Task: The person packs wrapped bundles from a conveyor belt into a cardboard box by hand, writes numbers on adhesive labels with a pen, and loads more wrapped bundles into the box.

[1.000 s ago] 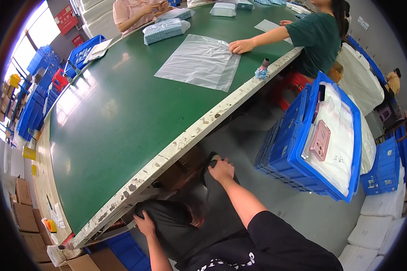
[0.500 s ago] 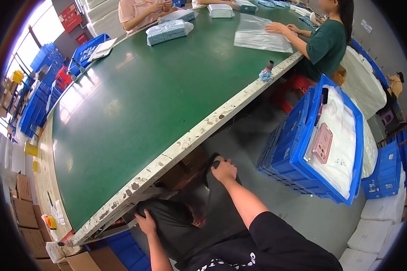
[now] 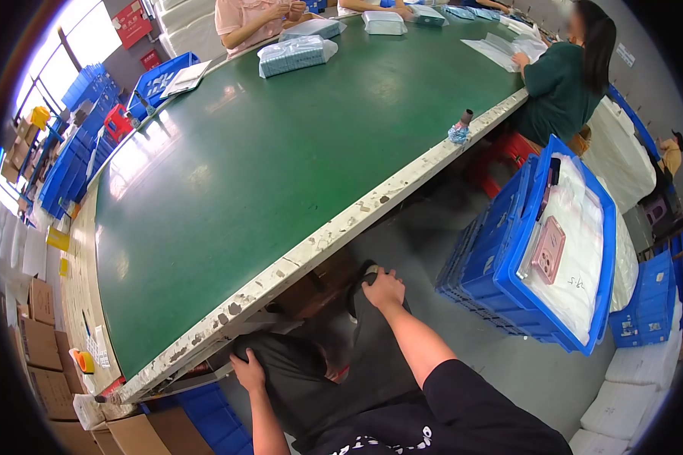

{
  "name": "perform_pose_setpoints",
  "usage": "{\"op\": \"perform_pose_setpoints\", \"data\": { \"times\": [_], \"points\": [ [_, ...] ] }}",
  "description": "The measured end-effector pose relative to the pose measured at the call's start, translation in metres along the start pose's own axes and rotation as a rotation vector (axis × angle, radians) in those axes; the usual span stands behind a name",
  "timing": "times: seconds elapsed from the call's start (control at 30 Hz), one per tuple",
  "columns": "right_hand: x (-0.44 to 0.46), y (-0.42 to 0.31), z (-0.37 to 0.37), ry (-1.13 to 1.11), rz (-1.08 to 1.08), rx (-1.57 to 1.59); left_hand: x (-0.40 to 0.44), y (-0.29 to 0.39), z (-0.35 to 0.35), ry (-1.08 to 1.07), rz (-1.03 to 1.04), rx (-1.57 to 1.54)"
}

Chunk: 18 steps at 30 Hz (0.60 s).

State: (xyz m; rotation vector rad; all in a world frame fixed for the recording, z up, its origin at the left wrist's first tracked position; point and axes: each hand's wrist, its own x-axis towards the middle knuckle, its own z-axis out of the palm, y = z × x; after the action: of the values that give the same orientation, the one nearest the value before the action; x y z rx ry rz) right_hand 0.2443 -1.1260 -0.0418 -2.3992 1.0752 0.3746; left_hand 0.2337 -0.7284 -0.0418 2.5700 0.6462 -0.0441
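Observation:
My left hand (image 3: 248, 370) rests on the dark trousers over one knee, its fingers spread on the cloth. On the other knee lies my right hand (image 3: 384, 289), fingers apart and holding nothing. Both hands are below the pale, chipped edge of the green table (image 3: 228, 205). At the right, a blue crate (image 3: 508, 280) holds white packing material (image 3: 577, 265) with a pink phone case (image 3: 549, 251) on top.
A co-worker in green (image 3: 561, 91) touches a clear plastic sheet (image 3: 505, 50) at the table's far right. Wrapped packs (image 3: 296, 58) lie near another person in pink (image 3: 247, 23). A small bottle (image 3: 460, 127) stands on the table edge. Cartons (image 3: 49, 345) are stacked at the left.
The co-worker in green has drawn the plastic sheet away towards the far right and turned away. My hands have stayed on my knees, while the view has shifted slightly.

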Motion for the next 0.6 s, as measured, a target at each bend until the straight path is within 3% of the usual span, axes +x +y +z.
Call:
{"op": "perform_pose_setpoints", "data": {
  "times": [0.6],
  "points": [
    [-0.0014, -0.0006, -0.0015, 0.015, -0.002, 0.006, -0.0007, -0.0004, 0.0010, 0.013, 0.025, -0.025]
  ]
}}
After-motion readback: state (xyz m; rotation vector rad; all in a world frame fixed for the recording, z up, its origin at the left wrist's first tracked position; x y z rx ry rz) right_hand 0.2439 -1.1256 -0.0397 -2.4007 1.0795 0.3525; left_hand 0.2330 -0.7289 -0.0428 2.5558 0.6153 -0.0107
